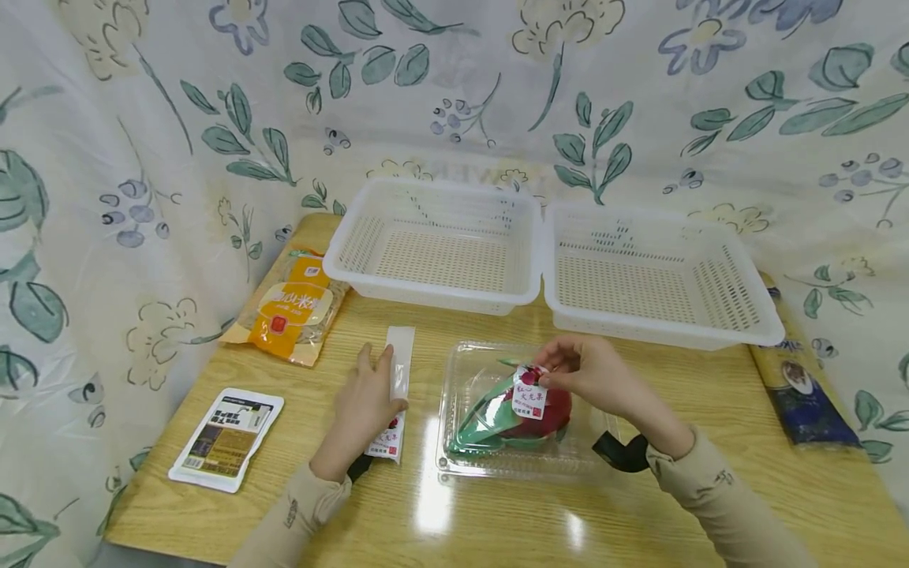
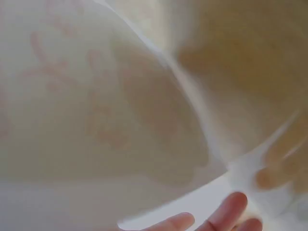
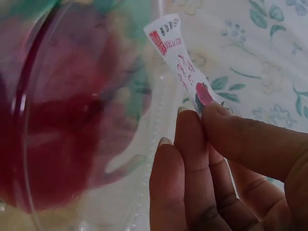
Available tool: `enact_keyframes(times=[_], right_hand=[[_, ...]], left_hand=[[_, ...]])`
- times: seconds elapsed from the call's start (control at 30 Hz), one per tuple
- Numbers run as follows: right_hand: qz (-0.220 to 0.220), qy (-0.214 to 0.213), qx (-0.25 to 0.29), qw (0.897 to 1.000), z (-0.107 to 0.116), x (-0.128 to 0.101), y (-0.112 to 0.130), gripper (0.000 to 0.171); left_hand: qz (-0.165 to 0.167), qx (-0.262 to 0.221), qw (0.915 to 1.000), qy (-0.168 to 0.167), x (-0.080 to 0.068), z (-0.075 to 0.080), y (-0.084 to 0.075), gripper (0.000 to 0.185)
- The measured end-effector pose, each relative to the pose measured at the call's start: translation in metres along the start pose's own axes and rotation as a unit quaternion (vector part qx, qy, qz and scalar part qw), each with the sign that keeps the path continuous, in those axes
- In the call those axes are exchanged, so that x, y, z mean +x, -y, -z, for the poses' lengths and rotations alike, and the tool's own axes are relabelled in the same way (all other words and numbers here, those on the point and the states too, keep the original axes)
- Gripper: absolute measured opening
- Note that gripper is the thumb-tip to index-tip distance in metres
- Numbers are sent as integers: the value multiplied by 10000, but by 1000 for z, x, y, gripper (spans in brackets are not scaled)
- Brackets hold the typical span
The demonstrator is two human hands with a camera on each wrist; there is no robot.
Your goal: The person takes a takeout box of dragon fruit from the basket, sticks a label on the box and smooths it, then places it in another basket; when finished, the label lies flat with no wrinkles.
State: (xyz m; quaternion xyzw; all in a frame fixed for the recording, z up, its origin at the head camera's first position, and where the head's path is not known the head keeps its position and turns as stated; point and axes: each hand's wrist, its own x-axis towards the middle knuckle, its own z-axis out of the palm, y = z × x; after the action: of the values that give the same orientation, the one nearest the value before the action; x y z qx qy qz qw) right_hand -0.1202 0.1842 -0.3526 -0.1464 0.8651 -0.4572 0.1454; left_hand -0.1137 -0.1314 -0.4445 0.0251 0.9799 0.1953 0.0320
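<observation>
Head view has the right hand (image 1: 595,377) pinching a label (image 1: 529,401) by one end over the box (image 1: 511,471), fruit (image 1: 557,410) inside, apparently leaving its print uncovered, while the left hand (image 1: 365,410), fingers spread, lies across the strip (image 1: 401,351), likely steadying it.

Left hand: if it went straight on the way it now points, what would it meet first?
Past the white strip beside it, the left hand would probably meet the left basket's front, though its height is unclear.
</observation>
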Motion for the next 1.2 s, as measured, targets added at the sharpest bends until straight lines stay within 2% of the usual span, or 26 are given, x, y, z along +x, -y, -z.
enact_keyframes(times=[0.07,0.13,0.2,0.27,0.33,0.43,0.53,0.6,0.67,0.73,0.87,1.03,1.13,1.2], right_hand=[[-7,142,-103,9998,-1,4,-1,16],[25,234,-242,9994,-1,7,-3,16],[23,306,-344,9989,-1,9,-4,17],[54,331,-487,9983,-2,11,-5,16],[45,355,-617,9975,-2,13,-5,18],[55,302,-903,9954,-5,14,-2,22],[142,187,-1313,9911,-12,14,2,28],[241,61,-1676,9855,-17,14,5,30],[309,-56,-2016,9790,-22,13,7,30],[332,-208,-2361,9709,-26,12,9,31],[395,-578,-2911,9541,-30,10,10,37],[836,-1035,-3393,9312,-33,6,7,54],[1039,-1318,-3644,9160,-33,5,3,63],[1039,-1512,-3709,9104,-32,5,1,68]], left_hand=[[-172,149,9996,-154,-3,6,-8,86],[-515,171,9981,-297,-7,14,-19,81],[-1063,93,9937,-332,-10,24,-34,78],[-1752,72,9842,-242,-14,33,-52,74],[-2557,244,9664,-117,-17,41,-71,70],[-3623,871,9280,-26,-20,43,-95,64],[-4225,1637,8915,-6,-23,37,-110,62],[-4352,2011,8775,88,-25,30,-116,62],[-4338,2159,8744,242,-27,26,-120,63],[-4302,2209,8749,264,-29,22,-123,62],[-4164,2177,8827,49,-32,16,-127,67],[-4046,2288,8853,-113,-36,9,-131,84],[-3996,2338,8861,-218,-35,4,-131,86],[-3973,2353,8865,-303,-34,2,-131,86]])
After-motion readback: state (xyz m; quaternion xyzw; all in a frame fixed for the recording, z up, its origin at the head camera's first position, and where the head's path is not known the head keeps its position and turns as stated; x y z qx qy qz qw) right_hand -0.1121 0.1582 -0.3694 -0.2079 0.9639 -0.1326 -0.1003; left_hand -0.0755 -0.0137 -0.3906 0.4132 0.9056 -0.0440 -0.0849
